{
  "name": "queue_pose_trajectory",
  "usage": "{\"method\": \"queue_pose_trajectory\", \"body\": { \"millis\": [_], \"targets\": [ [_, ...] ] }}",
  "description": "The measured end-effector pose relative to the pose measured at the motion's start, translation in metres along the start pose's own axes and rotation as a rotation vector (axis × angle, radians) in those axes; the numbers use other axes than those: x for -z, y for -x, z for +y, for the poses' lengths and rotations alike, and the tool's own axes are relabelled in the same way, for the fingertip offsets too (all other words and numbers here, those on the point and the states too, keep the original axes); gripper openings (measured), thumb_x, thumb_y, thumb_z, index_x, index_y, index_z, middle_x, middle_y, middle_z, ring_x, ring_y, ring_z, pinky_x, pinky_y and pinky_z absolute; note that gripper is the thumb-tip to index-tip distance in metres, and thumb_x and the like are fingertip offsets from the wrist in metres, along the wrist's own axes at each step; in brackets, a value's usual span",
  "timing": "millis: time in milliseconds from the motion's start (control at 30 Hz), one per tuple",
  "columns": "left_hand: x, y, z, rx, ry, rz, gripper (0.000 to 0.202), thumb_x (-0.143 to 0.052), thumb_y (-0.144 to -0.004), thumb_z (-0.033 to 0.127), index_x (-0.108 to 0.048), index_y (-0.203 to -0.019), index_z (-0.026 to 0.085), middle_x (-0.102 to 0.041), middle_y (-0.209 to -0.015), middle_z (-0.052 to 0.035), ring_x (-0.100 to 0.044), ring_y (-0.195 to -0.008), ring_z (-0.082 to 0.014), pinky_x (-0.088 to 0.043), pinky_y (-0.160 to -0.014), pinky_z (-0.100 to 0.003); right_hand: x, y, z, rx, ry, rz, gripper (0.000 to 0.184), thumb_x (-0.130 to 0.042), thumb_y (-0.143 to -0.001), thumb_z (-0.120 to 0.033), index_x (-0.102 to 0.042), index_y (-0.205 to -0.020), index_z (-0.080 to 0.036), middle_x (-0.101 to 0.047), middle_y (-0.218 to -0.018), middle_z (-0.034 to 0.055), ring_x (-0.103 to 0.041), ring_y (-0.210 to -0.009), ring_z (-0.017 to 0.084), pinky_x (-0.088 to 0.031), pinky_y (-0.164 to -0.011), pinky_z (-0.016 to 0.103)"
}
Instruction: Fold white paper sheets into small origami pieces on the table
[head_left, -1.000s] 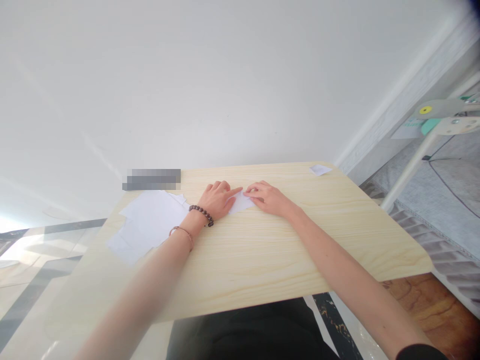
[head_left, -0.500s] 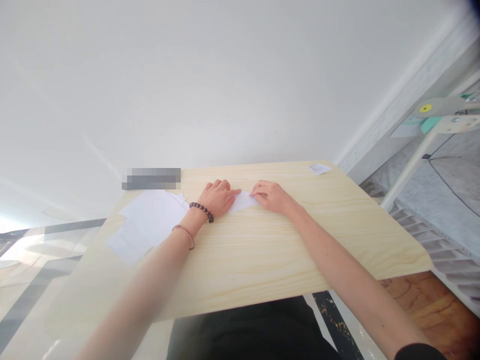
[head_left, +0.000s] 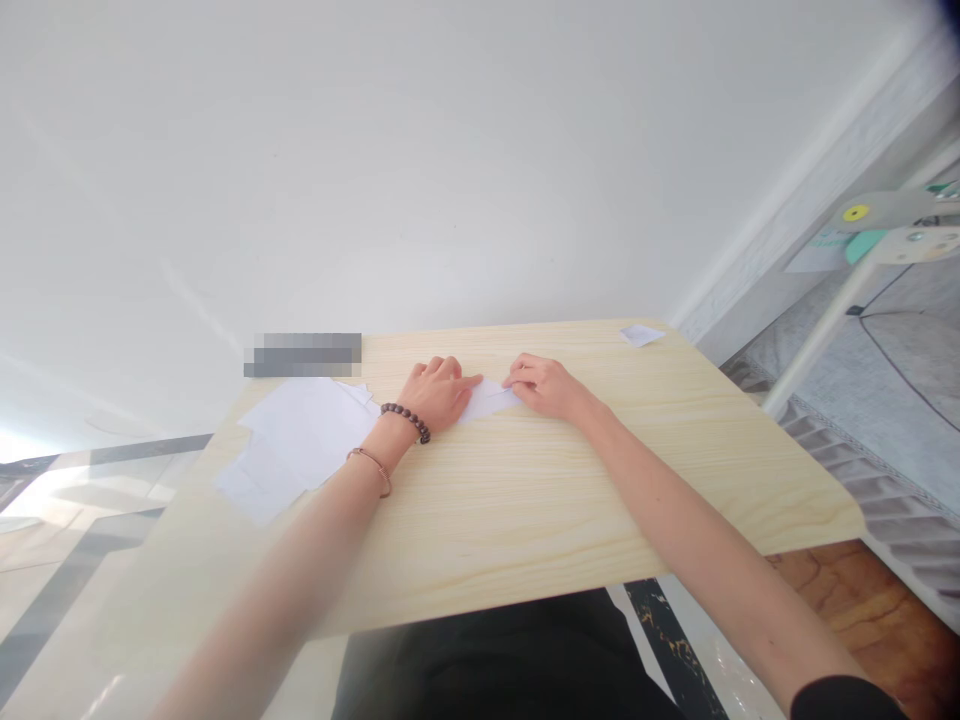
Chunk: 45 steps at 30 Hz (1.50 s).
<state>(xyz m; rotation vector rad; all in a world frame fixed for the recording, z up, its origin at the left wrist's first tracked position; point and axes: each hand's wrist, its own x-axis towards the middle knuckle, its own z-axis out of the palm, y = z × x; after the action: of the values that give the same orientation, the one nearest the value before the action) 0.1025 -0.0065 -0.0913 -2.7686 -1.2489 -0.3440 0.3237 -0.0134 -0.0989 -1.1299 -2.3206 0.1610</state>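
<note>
A small white sheet of paper (head_left: 486, 399) lies on the table between my two hands, with a crease or folded edge showing near its right side. My left hand (head_left: 441, 390), wearing a beaded bracelet and a thin bangle, holds the paper's left part down. Its index finger stretches along the top edge and its thumb rests lower, the other fingers curled. At the right corner of the paper, my right hand (head_left: 546, 385) pinches the edge between thumb and fingers. The hands cover both ends of the sheet.
Loose white sheets (head_left: 300, 435) are piled at the table's left, beside my left wrist. A pixelated grey block (head_left: 304, 355) covers the back left corner. A folded paper piece (head_left: 641, 335) lies at the back right of the wooden table (head_left: 525, 520). The wall (head_left: 465, 180) rises behind.
My right hand has shifted slightly right and up, and a creased edge now shows on the paper beside its fingertips. My left hand stays almost in place on the sheet.
</note>
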Motion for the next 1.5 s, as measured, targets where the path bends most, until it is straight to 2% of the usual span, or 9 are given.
{"method": "queue_pose_trajectory", "body": {
  "millis": [167,267,333,467,600,800,1000,1267,1500],
  "targets": [
    [0.0,0.001,-0.001,0.012,0.015,-0.01,0.036,-0.03,-0.085,0.035,-0.049,-0.115,0.035,-0.048,-0.1,-0.0063,-0.043,-0.091,-0.0225,-0.032,-0.075,-0.038,0.008,0.003,0.003,0.004,-0.013,0.003,0.024,-0.043,-0.074,-0.013,-0.064,-0.064,-0.016,-0.058,-0.078,0.0026,-0.048,-0.06,0.009,-0.037,-0.061,0.023],
    [-0.001,0.001,-0.003,0.034,0.076,-0.018,0.035,-0.031,-0.085,0.037,-0.05,-0.114,0.034,-0.048,-0.101,-0.0056,-0.042,-0.093,-0.0227,-0.032,-0.077,-0.039,0.007,0.004,0.004,-0.017,-0.021,0.024,0.023,-0.044,-0.073,-0.012,-0.062,-0.06,-0.015,-0.058,-0.077,0.0022,-0.047,-0.059,0.008,-0.037,-0.059,0.022],
    [-0.003,0.0,-0.005,0.058,0.145,-0.014,0.035,-0.032,-0.084,0.041,-0.053,-0.111,0.033,-0.047,-0.102,-0.005,-0.042,-0.095,-0.0225,-0.032,-0.081,-0.039,0.003,0.004,0.004,-0.063,-0.024,0.06,0.021,-0.044,-0.074,-0.013,-0.063,-0.066,-0.016,-0.058,-0.079,0.0023,-0.047,-0.058,0.008,-0.037,-0.059,0.022],
    [-0.009,-0.003,-0.003,0.111,0.257,0.008,0.036,-0.036,-0.082,0.044,-0.054,-0.107,0.026,-0.046,-0.108,-0.0052,-0.041,-0.1,-0.0221,-0.033,-0.085,-0.039,-0.007,0.001,-0.003,-0.147,-0.016,0.079,0.022,-0.044,-0.079,-0.023,-0.062,-0.093,-0.019,-0.056,-0.092,0.0037,-0.051,-0.068,0.01,-0.04,-0.068,0.024],
    [-0.013,-0.006,0.002,0.117,0.271,0.032,0.039,-0.039,-0.081,0.043,-0.05,-0.111,0.022,-0.046,-0.112,-0.0069,-0.041,-0.102,-0.0232,-0.033,-0.086,-0.041,-0.016,-0.004,-0.01,-0.163,-0.021,0.038,0.024,-0.048,-0.079,-0.034,-0.062,-0.092,-0.021,-0.054,-0.096,0.0044,-0.053,-0.082,0.014,-0.04,-0.073,0.026],
    [-0.015,-0.008,-0.002,0.169,0.378,0.075,0.028,-0.045,-0.077,0.036,-0.054,-0.096,0.018,-0.053,-0.102,-0.0063,-0.046,-0.096,-0.021,-0.037,-0.084,-0.038,-0.021,-0.007,-0.009,-0.243,-0.09,0.109,0.02,-0.054,-0.074,-0.031,-0.061,-0.087,-0.018,-0.055,-0.089,0.0047,-0.05,-0.078,0.013,-0.039,-0.071,0.027],
    [-0.01,-0.008,-0.001,0.16,0.544,0.053,0.024,-0.045,-0.075,0.034,-0.056,-0.091,0.019,-0.061,-0.089,-0.0021,-0.053,-0.085,-0.0174,-0.041,-0.077,-0.03,-0.018,-0.007,-0.016,-0.182,-0.215,0.076,0.014,-0.046,-0.078,-0.026,-0.058,-0.076,-0.018,-0.057,-0.073,0.0004,-0.046,-0.064,0.01,-0.035,-0.062,0.023],
    [-0.003,-0.004,0.004,0.209,0.702,0.025,0.032,-0.043,-0.075,0.042,-0.063,-0.081,0.018,-0.064,-0.083,-0.0011,-0.056,-0.075,-0.0147,-0.041,-0.067,-0.024,-0.02,-0.007,-0.031,-0.125,-0.303,0.07,0.018,-0.042,-0.079,-0.025,-0.058,-0.079,-0.017,-0.061,-0.077,0.0015,-0.052,-0.07,0.011,-0.036,-0.065,0.022],
    [-0.002,-0.006,0.006,0.31,0.715,0.015,0.031,-0.047,-0.07,0.04,-0.066,-0.076,0.017,-0.066,-0.079,-0.0016,-0.057,-0.072,-0.0152,-0.043,-0.063,-0.023,-0.014,-0.008,-0.027,-0.118,-0.338,0.035,0.017,-0.044,-0.077,-0.025,-0.059,-0.076,-0.017,-0.061,-0.078,0.0018,-0.053,-0.071,0.011,-0.038,-0.065,0.023]
  ]
}}
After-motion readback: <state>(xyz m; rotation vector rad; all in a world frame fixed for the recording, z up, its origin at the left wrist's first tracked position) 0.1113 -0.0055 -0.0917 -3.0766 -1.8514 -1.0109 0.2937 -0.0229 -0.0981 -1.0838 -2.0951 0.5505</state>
